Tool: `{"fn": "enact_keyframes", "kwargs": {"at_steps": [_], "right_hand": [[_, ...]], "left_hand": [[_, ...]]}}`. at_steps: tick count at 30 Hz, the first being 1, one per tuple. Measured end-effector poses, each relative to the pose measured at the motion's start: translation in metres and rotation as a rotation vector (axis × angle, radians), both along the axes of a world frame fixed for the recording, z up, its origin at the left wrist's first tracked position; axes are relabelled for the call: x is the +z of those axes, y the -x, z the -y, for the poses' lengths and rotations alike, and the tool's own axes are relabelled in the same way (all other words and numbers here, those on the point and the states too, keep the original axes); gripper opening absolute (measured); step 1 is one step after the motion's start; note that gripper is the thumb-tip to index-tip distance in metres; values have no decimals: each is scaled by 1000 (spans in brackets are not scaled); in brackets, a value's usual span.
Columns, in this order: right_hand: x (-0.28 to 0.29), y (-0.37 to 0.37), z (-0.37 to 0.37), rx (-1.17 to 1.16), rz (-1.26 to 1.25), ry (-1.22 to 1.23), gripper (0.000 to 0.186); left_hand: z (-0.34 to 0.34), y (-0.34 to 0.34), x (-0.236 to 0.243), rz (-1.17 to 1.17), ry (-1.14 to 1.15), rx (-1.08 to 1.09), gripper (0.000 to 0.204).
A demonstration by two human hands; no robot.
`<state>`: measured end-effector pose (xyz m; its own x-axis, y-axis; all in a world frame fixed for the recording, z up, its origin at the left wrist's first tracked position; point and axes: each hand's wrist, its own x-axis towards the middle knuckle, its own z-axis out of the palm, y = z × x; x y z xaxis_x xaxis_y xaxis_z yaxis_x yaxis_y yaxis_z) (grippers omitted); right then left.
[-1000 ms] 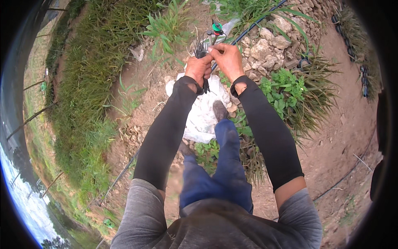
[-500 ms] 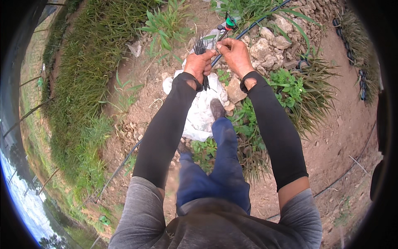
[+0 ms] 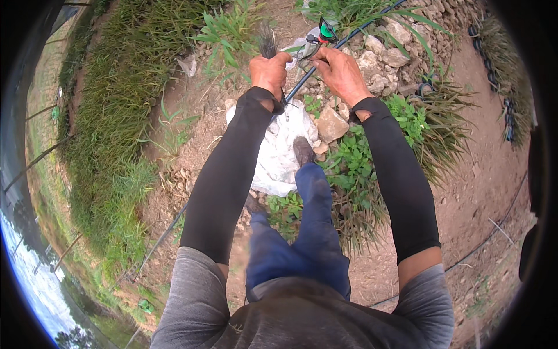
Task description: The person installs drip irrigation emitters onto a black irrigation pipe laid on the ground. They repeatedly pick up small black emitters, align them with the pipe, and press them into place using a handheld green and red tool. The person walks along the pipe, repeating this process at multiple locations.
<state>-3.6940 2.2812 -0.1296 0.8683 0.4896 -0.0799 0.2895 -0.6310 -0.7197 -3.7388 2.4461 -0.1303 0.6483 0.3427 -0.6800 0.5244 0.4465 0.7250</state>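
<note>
My left hand [image 3: 268,72] grips a bundle of thin black strands [image 3: 268,41], its top blurred. My right hand [image 3: 337,72] is pinched at the lower end of a small green, red and black sprinkler head [image 3: 326,34] on a short pale stem; what its fingertips hold is hidden. A dark blue hose [image 3: 304,82] runs diagonally behind both hands. Beneath them a crumpled white plastic sack [image 3: 273,151] lies on the soil, with my boot [image 3: 303,150] at its right side.
Pale rocks [image 3: 367,61] and leafy weeds [image 3: 407,119] lie to the right, beside a bare dirt path [image 3: 471,192] with black coiled items [image 3: 508,119] along its far side. Tall grass [image 3: 110,110] grows on the left, near poles [image 3: 40,160]. A thin hose [image 3: 157,250] crosses the lower left.
My left hand has moved left and up with the bundle, away from my right hand. My right hand has shifted right and stays pinched by the sprinkler.
</note>
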Motion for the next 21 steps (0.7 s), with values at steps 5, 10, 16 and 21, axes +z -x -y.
{"fn": "enact_keyframes", "kwargs": {"at_steps": [5, 10, 16, 21], "right_hand": [[-6, -3, 4, -62, -22, -77, 15], [-14, -3, 2, -129, -133, -172, 16], [-22, -6, 3, -131, -48, -248, 23], [-16, -16, 4, -72, -117, -203, 21]], "left_hand": [[5, -3, -3, 33, 34, 6, 7], [9, -8, -13, 66, 115, 60, 14], [15, -16, -20, 153, 123, 36, 19], [15, -27, -31, 279, -178, -50, 18]]}}
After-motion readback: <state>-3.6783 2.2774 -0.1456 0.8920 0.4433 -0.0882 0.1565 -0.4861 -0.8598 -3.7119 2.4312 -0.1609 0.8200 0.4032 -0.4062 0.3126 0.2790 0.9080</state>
